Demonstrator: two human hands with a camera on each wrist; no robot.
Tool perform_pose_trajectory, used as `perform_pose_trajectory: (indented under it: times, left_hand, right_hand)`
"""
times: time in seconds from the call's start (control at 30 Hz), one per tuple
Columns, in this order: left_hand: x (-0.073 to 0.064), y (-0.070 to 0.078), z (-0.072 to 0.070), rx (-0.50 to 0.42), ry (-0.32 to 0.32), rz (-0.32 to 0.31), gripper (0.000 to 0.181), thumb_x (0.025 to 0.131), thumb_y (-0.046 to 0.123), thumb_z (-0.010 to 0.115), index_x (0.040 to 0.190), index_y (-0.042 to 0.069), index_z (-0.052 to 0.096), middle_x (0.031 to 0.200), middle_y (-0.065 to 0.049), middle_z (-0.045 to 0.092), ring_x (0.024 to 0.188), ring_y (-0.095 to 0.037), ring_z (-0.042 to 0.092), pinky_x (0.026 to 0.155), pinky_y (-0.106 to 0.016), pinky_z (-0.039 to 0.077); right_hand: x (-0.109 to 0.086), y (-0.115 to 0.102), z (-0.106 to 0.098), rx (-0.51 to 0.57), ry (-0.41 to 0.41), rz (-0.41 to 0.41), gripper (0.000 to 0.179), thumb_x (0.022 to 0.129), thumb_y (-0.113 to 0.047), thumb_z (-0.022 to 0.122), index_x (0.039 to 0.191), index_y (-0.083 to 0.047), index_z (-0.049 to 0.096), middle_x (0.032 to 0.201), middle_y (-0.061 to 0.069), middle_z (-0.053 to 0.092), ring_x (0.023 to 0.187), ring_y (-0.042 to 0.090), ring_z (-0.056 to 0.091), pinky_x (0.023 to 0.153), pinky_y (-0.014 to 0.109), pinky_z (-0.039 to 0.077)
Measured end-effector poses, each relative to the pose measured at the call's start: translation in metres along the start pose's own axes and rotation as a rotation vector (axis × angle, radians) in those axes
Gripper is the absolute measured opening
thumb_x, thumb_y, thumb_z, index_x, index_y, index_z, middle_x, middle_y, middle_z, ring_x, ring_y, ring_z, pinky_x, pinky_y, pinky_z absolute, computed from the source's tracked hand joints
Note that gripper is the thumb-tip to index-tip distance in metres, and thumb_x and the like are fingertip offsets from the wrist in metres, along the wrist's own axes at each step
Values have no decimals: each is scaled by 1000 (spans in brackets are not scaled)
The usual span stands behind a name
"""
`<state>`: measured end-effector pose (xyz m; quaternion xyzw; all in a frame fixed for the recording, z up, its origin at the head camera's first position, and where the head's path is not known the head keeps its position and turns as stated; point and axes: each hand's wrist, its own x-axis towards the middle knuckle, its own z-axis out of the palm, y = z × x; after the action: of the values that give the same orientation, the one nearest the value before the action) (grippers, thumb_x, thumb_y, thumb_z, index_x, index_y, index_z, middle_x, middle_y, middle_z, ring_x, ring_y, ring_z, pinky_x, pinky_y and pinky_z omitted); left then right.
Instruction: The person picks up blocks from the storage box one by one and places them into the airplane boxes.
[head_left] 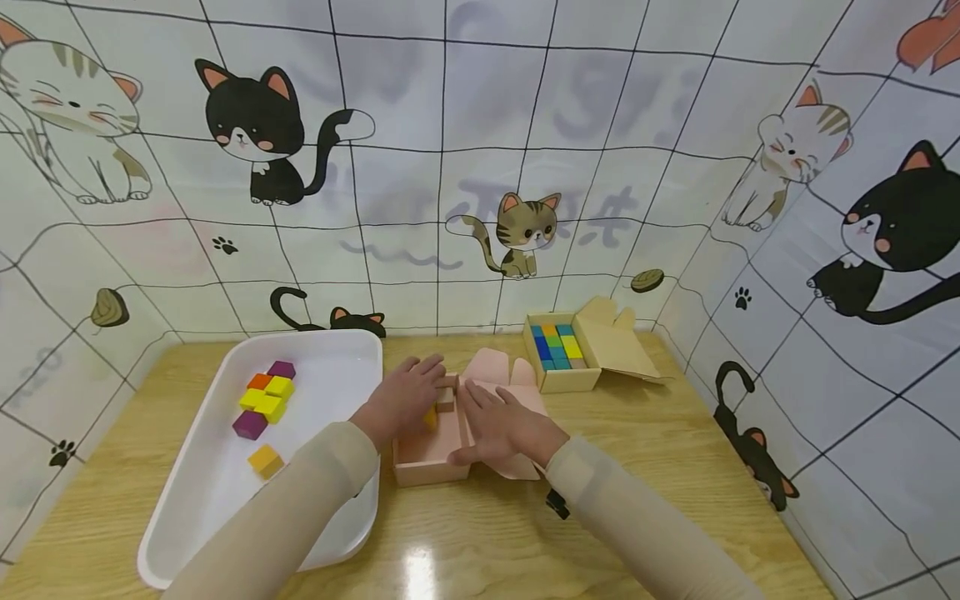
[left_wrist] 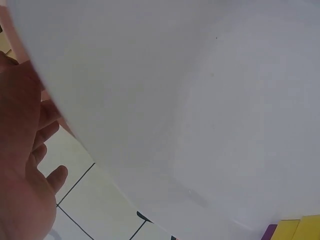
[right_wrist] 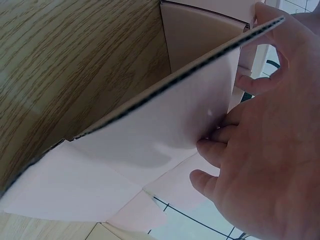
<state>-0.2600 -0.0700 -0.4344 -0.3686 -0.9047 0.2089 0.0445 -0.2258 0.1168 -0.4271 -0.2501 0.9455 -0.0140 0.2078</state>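
Observation:
In the head view a pink cardboard box stands on the wooden table with its lid folded out to the right. My left hand reaches over the box's left side, palm down and fingers extended. An orange block shows partly from under that hand, and a pale block sits at the box's far end. My right hand lies against the box's right edge and lid, fingers spread. The right wrist view shows its fingertips touching the lid. The left wrist view mostly shows white tray.
Left of the box, the white tray holds purple, red, yellow and orange blocks. A cream cardboard box with its lid laid out stands at the back right, filled with coloured blocks. A cat-patterned sheet surrounds the table.

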Motion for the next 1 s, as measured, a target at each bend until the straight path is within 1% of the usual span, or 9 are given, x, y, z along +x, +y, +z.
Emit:
perform_pose_trajectory:
  times: [0.13, 0.37, 0.47, 0.6, 0.73, 0.77, 0.87, 0.93, 1.0]
  left_hand:
    - [-1, 2, 0, 15, 3, -9, 59, 85, 51, 68, 134, 19, 59, 146, -2, 48, 148, -22, 29, 120, -44, 32]
    - [-2, 4, 0, 43, -19, -13, 46, 91, 37, 65, 135, 22, 59, 151, 1, 45, 151, -22, 23, 122, -46, 27]
    - [-3, 4, 1, 63, -19, -16, 43, 92, 33, 66, 133, 23, 61, 151, 1, 45, 151, -22, 23, 122, -46, 28]
    - [-5, 6, 0, 110, -29, -26, 33, 92, 24, 66, 125, 24, 66, 150, 1, 45, 150, -21, 25, 120, -46, 31]
    - [-6, 6, 0, 140, -41, -33, 24, 94, 25, 64, 117, 23, 71, 148, -1, 46, 149, -20, 26, 118, -45, 33]
    - [-6, 6, -1, 130, -46, -34, 24, 94, 27, 63, 117, 22, 71, 149, -1, 45, 149, -21, 25, 118, -45, 33]
    - [-8, 2, -3, 45, -37, -51, 26, 91, 35, 66, 111, 19, 73, 147, -2, 48, 148, -21, 27, 119, -45, 32]
    - [-11, -6, -5, -46, -6, -73, 29, 88, 39, 70, 106, 17, 74, 145, -3, 50, 148, -23, 29, 120, -45, 31]
    - [-17, -17, -8, -143, 54, -97, 26, 84, 38, 74, 97, 16, 74, 142, -4, 53, 147, -25, 31, 119, -46, 32]
  right_hand:
    - [0, -2, -1, -19, 0, -14, 109, 84, -75, 48, 157, -9, 2, 166, 7, 4, 154, 20, 7, 125, 51, 12]
    - [0, -4, -3, -37, 0, -4, 109, 84, -75, 48, 157, -9, 3, 166, 6, 5, 154, 18, 8, 125, 50, 13]
    - [0, -4, -3, -34, 2, 1, 109, 83, -75, 49, 157, -9, 4, 166, 6, 5, 154, 18, 8, 125, 50, 14]
    - [0, -3, -2, -24, -4, 2, 108, 84, -74, 49, 157, -9, 3, 166, 6, 4, 154, 19, 7, 125, 50, 12]
    - [0, -3, -1, -17, -8, 10, 109, 84, -75, 50, 158, -10, 3, 166, 6, 4, 154, 19, 6, 126, 49, 11]
    - [-1, -2, -1, -20, -8, 14, 109, 83, -75, 50, 158, -10, 3, 166, 6, 4, 154, 18, 6, 126, 49, 11]
    - [0, -1, -1, -23, -12, 25, 110, 82, -76, 49, 158, -11, 3, 166, 5, 4, 154, 18, 6, 126, 48, 11]
    - [0, -1, -1, -23, -15, 26, 110, 82, -77, 49, 158, -11, 3, 166, 5, 3, 154, 18, 6, 126, 48, 11]
    - [0, -1, -2, -20, -19, 28, 111, 83, -77, 49, 158, -10, 2, 166, 5, 3, 155, 18, 6, 126, 48, 11]
